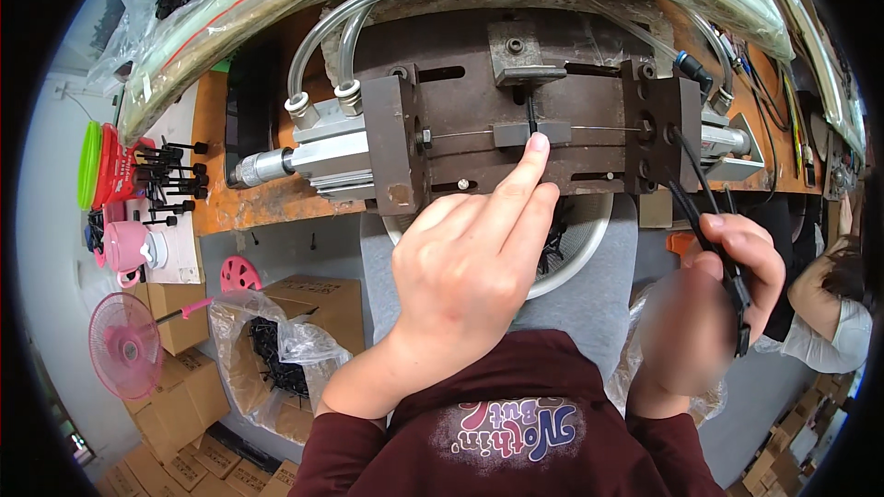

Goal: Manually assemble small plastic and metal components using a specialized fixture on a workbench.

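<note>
A dark metal fixture [460, 35] lies in front of me, a metal cylinder with fittings at each side. My left hand [474, 262] reaches in, its index finger stretched out and touching a thin black piece [531, 115] on the small grey block [506, 135] at the centre. The other fingers point forward; the thumb is hidden. A thin wire or rod [599, 130] runs sideways to the block. At the right, my right hand [746, 262] is closed round several long black plastic strips [734, 285], one end reaching up to the fixture's right side.
Clear air hoses [318, 37] arch over the fixture. A white basket [589, 253] with black parts rests on my lap. To the left are a bagged box of black parts [276, 359], a pink fan [126, 345] and cartons [189, 396]. Another person's arm [820, 299] shows far right.
</note>
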Tool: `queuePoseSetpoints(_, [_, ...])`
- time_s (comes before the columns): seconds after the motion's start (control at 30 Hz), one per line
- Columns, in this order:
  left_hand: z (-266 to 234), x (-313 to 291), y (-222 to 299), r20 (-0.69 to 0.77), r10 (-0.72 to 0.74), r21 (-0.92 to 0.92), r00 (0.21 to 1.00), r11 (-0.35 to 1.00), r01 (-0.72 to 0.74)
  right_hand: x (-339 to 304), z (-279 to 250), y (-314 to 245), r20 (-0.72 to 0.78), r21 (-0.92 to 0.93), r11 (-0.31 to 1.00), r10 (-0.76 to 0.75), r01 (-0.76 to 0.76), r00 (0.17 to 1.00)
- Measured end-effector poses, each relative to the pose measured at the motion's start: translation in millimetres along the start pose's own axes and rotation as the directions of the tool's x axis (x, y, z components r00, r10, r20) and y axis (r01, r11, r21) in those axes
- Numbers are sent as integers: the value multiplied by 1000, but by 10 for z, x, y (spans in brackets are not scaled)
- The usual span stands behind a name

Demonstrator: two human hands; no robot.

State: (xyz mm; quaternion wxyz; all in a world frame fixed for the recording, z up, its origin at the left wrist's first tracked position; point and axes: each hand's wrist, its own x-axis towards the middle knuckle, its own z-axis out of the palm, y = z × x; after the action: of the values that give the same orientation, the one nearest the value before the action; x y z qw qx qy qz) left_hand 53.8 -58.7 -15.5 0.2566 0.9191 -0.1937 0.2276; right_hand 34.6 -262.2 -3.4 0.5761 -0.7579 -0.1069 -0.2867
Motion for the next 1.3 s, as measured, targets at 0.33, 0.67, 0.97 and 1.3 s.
queuePoseSetpoints(0.33, [-233, -31, 97, 10, -37, -649, 999, 760, 35, -8, 81, -51, 349, -247, 876, -318, 414, 881])
queuePoseSetpoints(0.67, [-308, -85, 131, 17, -103, -573, 995, 814, 94, 55, 245, 80, 326, -266, 849, -367, 457, 871])
queuePoseSetpoints(0.97, [16, -45, -35, -32, 48, -118, 998, 992, -51, -22, 177, 84, 112, -249, 960, -105, 130, 988])
queuePoseSetpoints(1.3, [12, 28, -41, -20, 82, 28, 996, 996, -81, -9, 172, 71, 119, 151, 987, 40, -57, 992])
